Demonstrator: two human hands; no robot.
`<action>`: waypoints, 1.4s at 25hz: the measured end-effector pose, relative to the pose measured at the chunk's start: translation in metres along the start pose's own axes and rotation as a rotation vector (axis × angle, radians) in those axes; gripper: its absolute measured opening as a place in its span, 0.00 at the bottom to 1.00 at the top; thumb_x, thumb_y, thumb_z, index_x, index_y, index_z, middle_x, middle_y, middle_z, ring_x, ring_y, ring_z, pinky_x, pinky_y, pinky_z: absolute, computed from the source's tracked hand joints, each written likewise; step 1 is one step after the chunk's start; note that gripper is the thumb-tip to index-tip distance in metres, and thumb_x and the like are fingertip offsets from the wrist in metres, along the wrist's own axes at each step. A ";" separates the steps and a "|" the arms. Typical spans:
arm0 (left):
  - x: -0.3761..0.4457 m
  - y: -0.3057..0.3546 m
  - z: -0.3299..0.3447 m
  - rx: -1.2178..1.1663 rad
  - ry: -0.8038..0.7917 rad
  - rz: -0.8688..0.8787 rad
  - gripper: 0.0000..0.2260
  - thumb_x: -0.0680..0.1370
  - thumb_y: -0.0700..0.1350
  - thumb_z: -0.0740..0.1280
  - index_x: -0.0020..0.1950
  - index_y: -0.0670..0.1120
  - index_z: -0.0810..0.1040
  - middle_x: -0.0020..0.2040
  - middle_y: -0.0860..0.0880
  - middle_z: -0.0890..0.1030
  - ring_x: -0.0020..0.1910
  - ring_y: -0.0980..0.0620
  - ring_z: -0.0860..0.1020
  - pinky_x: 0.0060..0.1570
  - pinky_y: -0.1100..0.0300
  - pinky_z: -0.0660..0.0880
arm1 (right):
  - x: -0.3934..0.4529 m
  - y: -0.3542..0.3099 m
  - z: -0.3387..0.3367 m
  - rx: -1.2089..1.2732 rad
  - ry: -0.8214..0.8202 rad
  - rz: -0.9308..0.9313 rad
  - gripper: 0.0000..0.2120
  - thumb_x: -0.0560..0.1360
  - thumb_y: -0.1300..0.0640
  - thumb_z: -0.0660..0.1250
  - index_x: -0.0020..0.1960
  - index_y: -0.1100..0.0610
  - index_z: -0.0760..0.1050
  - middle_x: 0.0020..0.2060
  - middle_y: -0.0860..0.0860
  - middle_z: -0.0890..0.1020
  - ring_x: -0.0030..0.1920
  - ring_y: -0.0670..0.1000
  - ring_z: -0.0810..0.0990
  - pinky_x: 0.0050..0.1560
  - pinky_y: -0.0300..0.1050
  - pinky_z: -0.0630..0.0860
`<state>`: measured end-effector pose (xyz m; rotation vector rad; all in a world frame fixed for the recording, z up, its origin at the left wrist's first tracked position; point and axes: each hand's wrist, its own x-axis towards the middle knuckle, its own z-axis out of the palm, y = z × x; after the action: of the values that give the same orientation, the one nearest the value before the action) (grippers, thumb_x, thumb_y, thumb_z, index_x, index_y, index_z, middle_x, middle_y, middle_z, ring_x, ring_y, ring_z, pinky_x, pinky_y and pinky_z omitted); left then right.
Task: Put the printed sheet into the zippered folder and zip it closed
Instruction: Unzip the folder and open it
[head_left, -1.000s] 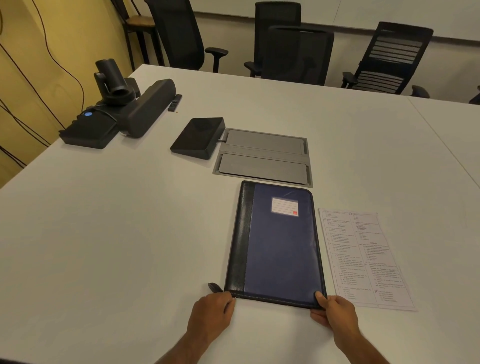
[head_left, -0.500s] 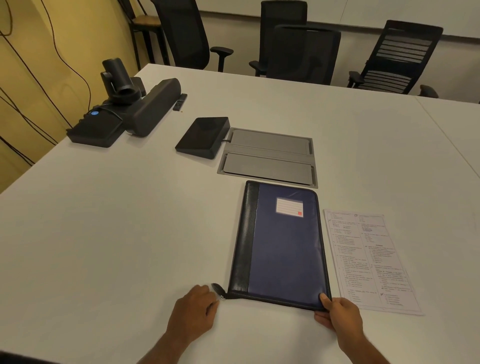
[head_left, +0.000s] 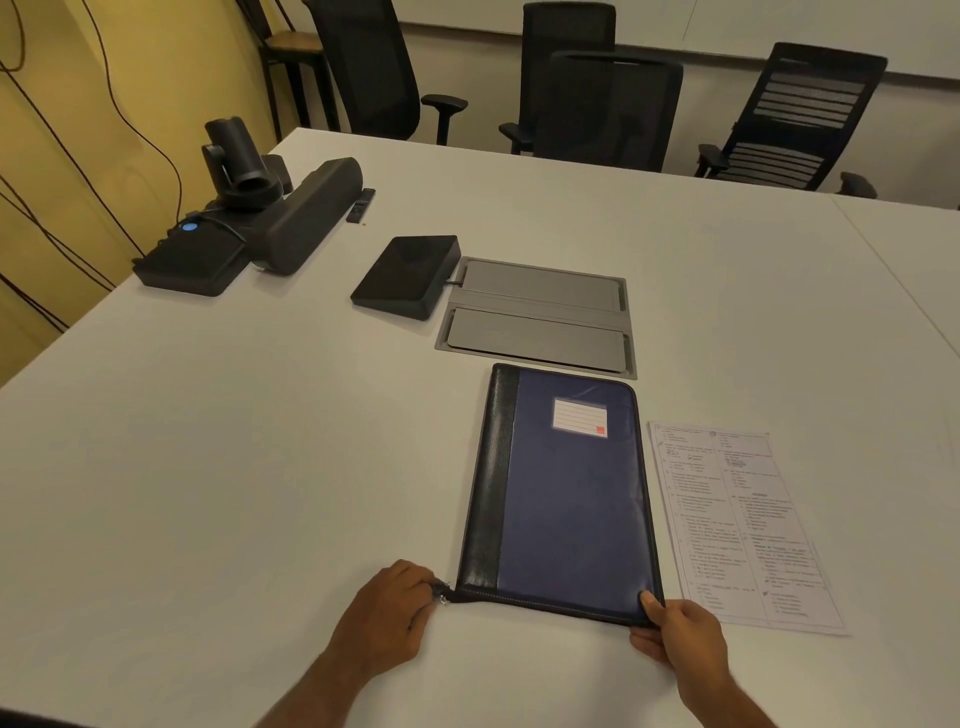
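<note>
A: Where is the zippered folder (head_left: 563, 499)?

B: Flat and closed on the white counter (head_left: 234, 467), lower centre of the frame, blue cover with a black spine strip on its left and a white label near the top.

A: And the printed sheet (head_left: 743, 525)?

B: Just beside the folder on its right, lying flat on the counter, not inside.

A: What are the hands doing?

B: The left hand (head_left: 387, 610) sits at the folder's lower left corner, fingers curled and pinching the zipper pull (head_left: 442, 592). The right hand (head_left: 675, 631) grips the lower right corner, thumb on the cover.

A: Anything else around?

B: A grey panel (head_left: 537, 317) set into the counter above the folder, a black box (head_left: 408, 275) at its left, and a camera unit (head_left: 244, 218) toward the upper left. Black chairs (head_left: 608, 104) line the top of the frame.
</note>
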<state>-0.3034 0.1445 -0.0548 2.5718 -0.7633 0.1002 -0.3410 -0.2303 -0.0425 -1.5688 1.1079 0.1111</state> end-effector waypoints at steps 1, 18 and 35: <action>0.001 0.000 0.000 -0.006 0.009 0.000 0.08 0.75 0.44 0.64 0.43 0.48 0.83 0.46 0.55 0.83 0.46 0.56 0.79 0.45 0.67 0.72 | -0.001 0.000 0.000 0.000 0.002 0.004 0.11 0.74 0.58 0.71 0.44 0.67 0.77 0.37 0.62 0.84 0.33 0.58 0.86 0.45 0.60 0.83; 0.121 0.107 -0.048 -0.482 0.138 -0.330 0.11 0.74 0.60 0.69 0.42 0.55 0.75 0.40 0.58 0.77 0.39 0.57 0.77 0.39 0.62 0.78 | -0.096 -0.063 0.009 -0.034 0.076 -0.664 0.11 0.73 0.60 0.72 0.41 0.46 0.73 0.47 0.41 0.81 0.46 0.48 0.82 0.40 0.33 0.75; 0.159 0.084 -0.161 -0.808 -0.008 -0.621 0.19 0.78 0.47 0.66 0.68 0.56 0.69 0.59 0.52 0.77 0.51 0.50 0.80 0.44 0.54 0.82 | -0.085 -0.061 0.055 -0.396 -0.223 -0.902 0.26 0.73 0.38 0.64 0.68 0.44 0.66 0.67 0.43 0.73 0.66 0.42 0.70 0.67 0.43 0.69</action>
<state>-0.2051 0.0737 0.1538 1.9010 0.0489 -0.3439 -0.3196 -0.1433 0.0339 -2.2133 0.1344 -0.1107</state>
